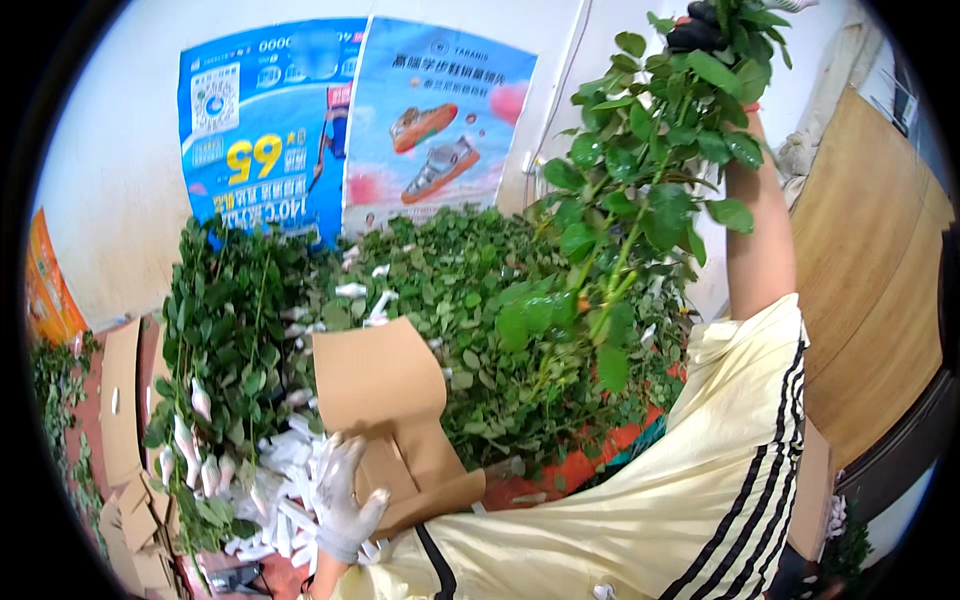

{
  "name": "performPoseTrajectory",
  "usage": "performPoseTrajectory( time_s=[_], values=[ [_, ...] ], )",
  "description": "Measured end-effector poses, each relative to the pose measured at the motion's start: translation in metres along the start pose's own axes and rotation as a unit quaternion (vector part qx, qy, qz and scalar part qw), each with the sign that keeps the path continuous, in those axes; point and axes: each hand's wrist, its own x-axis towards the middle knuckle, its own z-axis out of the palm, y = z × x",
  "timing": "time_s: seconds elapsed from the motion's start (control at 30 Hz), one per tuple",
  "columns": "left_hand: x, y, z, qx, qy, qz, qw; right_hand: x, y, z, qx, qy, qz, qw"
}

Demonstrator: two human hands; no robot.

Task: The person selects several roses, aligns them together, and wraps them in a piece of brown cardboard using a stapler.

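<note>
My right arm reaches up at the upper right, and its black-gloved hand (pixel 697 30) is closed around a bunch of leafy rose stems (pixel 640 190). The green leaves and stems hang down from it, partly hiding the fingers. My left hand (pixel 345 495), in a whitish glove, is held low with its thumb apart from the fingers and nothing visible in it. It is beside a bent piece of brown cardboard (pixel 380 375) and over a heap of white sleeves (pixel 285 490). Left of it lie more leafy stems (pixel 220 330) with pale, sleeved buds (pixel 190 450) at their lower ends.
A broad pile of cut greenery (pixel 470 280) fills the middle against the wall, under two blue posters (pixel 440 120). Cardboard pieces (pixel 140 520) lie on the red floor at the lower left. A curved wooden board (pixel 870 270) stands on the right.
</note>
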Motion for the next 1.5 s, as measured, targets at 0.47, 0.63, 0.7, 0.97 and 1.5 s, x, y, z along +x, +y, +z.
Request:
performPoseTrajectory(
  time_s=[0.47, 0.63, 0.7, 0.97, 1.5],
  values=[
    [-0.031, -0.011, 0.022, 0.083, -0.322, -0.147, 0.931, -0.263, -0.230, 0.139, 0.001, -0.793, -0.013, 0.609],
    [-0.030, -0.019, 0.031, 0.075, -0.289, -0.119, 0.947, -0.438, -0.213, 0.216, 0.092, -0.743, -0.229, 0.622],
    [-0.036, -0.022, 0.042, 0.054, -0.243, -0.114, 0.962, -0.496, -0.198, 0.211, 0.113, -0.660, -0.316, 0.673],
    [-0.030, -0.015, 0.035, 0.107, -0.297, -0.150, 0.937, -0.582, -0.173, 0.215, 0.124, -0.652, -0.231, 0.711],
    [0.025, -0.003, 0.080, 0.196, -0.502, -0.061, 0.840, -0.562, -0.187, 0.224, 0.153, -0.659, -0.238, 0.697]
  ],
)
